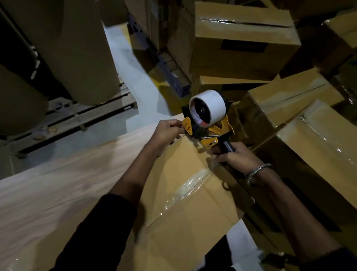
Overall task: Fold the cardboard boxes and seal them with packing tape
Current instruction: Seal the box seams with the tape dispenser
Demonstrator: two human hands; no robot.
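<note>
Tape dispenser (207, 118) gripped by right hand (235, 156) (left hand (167, 132) pinching), atop box (169, 184)

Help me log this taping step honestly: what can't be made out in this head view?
- Left hand: its fingertips pinch at the tape dispenser; whether they hold tape or the yellow flap is too small to tell.
- Right hand: covers most of the black handle.
- Cardboard box: near end hidden by the dark sleeves and the bottom edge.
- Printing on stacked boxes: blurred, dim.
</note>
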